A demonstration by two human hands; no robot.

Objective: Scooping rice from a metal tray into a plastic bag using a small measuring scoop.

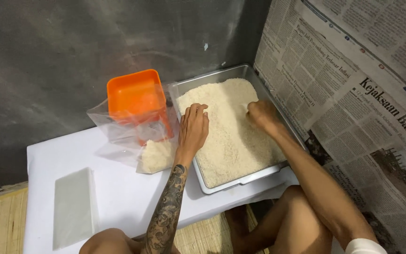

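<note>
A metal tray point(240, 180) heaped with white rice point(226, 136) sits on the right of a low white table point(118, 193). My left hand point(193, 129) rests palm down on the rice near the tray's left rim, fingers curled and slightly apart. My right hand point(261, 115) is pressed into the rice at the tray's right side, fingers curled into the grains. Left of the tray an orange plastic scoop point(135, 96) stands inside a clear plastic bag point(118, 131) that holds a small heap of rice point(158, 156).
A stack of flat clear plastic bags point(74, 207) lies on the table's left front. A dark grey wall point(71, 47) is behind. Newspaper sheets point(353, 84) cover the wall on the right. A woven mat point(1, 221) lies on the floor. My bare knees are at the bottom.
</note>
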